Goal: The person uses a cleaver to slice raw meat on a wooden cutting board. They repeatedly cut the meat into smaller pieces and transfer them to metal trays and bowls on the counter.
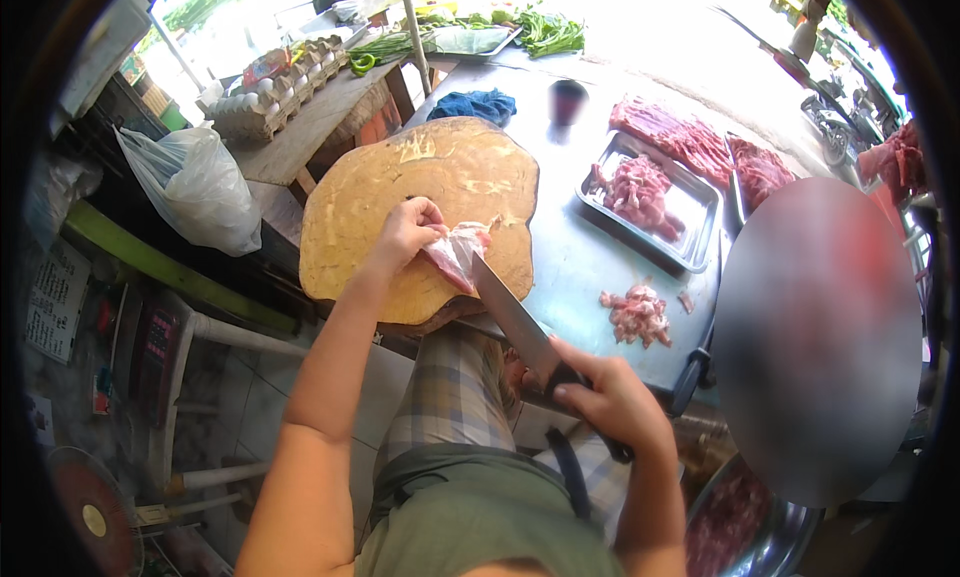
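Note:
A thick wooden chopping block [400,177] stands in front of me. On its near right part lies a piece of raw pink meat with white fat [455,255]. My left hand [408,235] pinches the meat's left side with bent fingers. My right hand [622,402] is wrapped round the black handle of a large knife [512,315]. Its long blade slants up to the left, and the tip touches the right side of the meat.
Right of the block, a metal table holds a tray [706,235] of cut meat, a meat slab [670,137], small meat scraps [640,315] and a black-handled tool [690,379]. A blue cloth [473,107] and dark cup [567,105] sit beyond. Egg trays [275,102] stand far left.

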{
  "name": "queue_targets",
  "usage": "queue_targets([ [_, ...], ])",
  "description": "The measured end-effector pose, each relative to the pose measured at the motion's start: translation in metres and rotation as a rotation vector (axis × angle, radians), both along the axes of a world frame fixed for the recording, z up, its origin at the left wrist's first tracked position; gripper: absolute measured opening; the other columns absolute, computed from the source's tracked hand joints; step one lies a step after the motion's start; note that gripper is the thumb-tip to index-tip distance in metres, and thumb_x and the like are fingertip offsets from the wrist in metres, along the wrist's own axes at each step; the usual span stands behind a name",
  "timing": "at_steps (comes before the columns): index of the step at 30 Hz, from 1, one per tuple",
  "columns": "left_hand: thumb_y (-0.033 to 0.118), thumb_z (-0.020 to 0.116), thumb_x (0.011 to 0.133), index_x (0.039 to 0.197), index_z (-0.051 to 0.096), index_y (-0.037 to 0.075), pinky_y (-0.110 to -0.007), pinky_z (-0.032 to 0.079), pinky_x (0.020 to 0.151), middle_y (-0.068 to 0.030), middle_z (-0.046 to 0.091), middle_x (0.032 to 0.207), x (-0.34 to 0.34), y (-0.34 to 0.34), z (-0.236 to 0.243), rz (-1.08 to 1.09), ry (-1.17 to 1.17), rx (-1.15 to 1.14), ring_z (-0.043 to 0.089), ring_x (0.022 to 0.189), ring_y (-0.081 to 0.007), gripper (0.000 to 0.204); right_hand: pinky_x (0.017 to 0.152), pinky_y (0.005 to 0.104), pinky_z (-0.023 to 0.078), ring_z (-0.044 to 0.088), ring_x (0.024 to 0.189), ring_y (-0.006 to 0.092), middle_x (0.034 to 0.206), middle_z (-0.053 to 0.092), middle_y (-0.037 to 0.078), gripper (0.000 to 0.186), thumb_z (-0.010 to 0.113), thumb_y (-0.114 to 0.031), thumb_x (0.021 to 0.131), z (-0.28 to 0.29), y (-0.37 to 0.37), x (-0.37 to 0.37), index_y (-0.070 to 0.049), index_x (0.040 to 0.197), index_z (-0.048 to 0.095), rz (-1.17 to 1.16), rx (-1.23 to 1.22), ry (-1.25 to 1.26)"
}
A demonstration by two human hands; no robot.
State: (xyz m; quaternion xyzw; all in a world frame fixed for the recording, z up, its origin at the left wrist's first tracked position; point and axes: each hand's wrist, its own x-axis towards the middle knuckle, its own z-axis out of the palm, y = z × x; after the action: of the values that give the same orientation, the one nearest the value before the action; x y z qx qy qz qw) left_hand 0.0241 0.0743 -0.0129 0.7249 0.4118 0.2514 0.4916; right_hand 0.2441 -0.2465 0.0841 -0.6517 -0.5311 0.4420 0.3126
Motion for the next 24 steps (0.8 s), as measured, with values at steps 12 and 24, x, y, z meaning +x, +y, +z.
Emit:
queue_targets([
  [12,-0.011,0.058,0.088,0.108,0.070,0.000,-0.027,0.054,0.082,-0.0043,0.071,0.093,0.026,-0.003,0.121,-0.338,-0.147,0.163,0.067,0.087,-0.0106,0.026,0.052,0.0223,0.047,0.054,0.059,0.0041,0.081,0.066,0.000,0.067,0.067,0.005,0.087,-0.006,-0.027,-0.006,-0.004,0.151,0.051,-0.317,0.047,0.223],
  [24,-0.006,0.066,0.084,0.093,0.069,-0.002,-0.039,0.053,0.092,-0.0174,0.072,0.103,-0.085,-0.068,0.051,0.031,0.174,0.552,0.069,0.101,-0.0325,0.010,0.077,0.0390,0.057,0.073,0.086,0.0331,0.107,0.074,0.018,0.067,0.072,-0.003,0.085,-0.025,0.022,-0.028,-0.010,0.149,0.054,-0.029,0.270,-0.220],
])
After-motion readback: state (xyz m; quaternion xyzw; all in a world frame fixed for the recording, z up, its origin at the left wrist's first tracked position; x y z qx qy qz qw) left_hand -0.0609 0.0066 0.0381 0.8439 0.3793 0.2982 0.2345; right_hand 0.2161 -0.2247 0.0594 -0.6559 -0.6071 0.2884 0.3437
